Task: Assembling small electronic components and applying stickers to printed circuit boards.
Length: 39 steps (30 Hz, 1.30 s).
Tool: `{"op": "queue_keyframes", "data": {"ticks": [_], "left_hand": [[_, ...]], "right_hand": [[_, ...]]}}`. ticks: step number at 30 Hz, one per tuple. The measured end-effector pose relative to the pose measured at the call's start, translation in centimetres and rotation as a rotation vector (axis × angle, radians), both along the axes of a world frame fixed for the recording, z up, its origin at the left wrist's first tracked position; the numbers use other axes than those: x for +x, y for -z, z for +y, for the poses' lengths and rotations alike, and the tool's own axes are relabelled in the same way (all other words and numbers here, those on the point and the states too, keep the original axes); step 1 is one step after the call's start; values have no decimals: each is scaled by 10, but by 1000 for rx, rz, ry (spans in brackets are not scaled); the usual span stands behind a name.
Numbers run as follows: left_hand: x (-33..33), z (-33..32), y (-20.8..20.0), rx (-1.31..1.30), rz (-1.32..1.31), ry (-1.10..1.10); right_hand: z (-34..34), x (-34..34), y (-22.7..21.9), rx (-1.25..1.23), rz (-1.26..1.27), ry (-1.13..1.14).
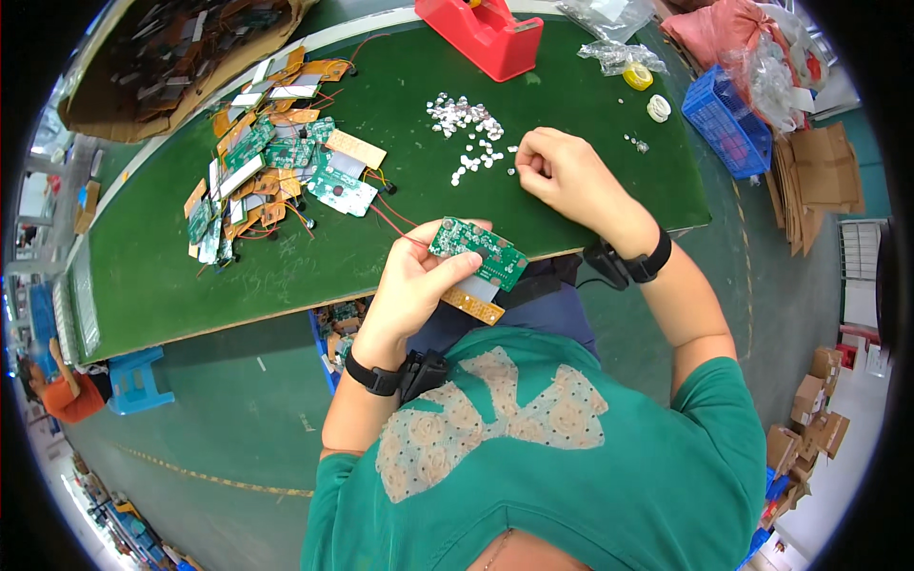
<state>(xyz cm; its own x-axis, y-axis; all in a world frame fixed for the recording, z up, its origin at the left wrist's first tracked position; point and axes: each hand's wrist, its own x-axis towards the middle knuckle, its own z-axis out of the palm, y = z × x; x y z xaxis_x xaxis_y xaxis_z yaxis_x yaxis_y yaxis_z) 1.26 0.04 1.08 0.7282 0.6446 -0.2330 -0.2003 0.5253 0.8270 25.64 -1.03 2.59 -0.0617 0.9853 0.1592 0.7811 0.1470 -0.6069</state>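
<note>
My left hand [411,278] grips a green circuit board [490,259] at the table's front edge, thumb on its face. From this board hang a grey-white piece and an orange-tan strip [473,305], and red wires run back to the table. My right hand [569,176] is closed, fingertips pinched, just above the tabletop. Whatever those fingers may hold is hidden. Beside them lies a scatter of small white and silvery round pieces [468,119].
A heap of wired circuit boards [276,152] covers the table's left part. Behind it stands a cardboard box [171,122] of similar pieces. A red tape dispenser [490,43] sits at the back, a yellow tape roll [637,76] and a blue basket [728,124] to the right.
</note>
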Motion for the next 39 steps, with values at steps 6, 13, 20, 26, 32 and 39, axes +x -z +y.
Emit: {"op": "queue_keyframes", "data": {"ticks": [6,13,20,26,32,39], "left_hand": [[9,2,-2,38,-178,-114],[4,-3,-1,71,-150,-136],[4,-5,-9,136,-92,-112],[3,-6,-4,267,-117,-149],[-3,-5,-10,312,-140,-91],[-3,-5,-13,361,-128,-92]], "right_hand": [[-7,-45,-5,153,378,74],[-10,-48,-3,125,392,49],[-13,-50,-2,212,322,2],[-15,-46,-10,183,351,-60],[-16,-41,-19,181,451,-90],[-17,-39,-24,202,404,-124]]}}
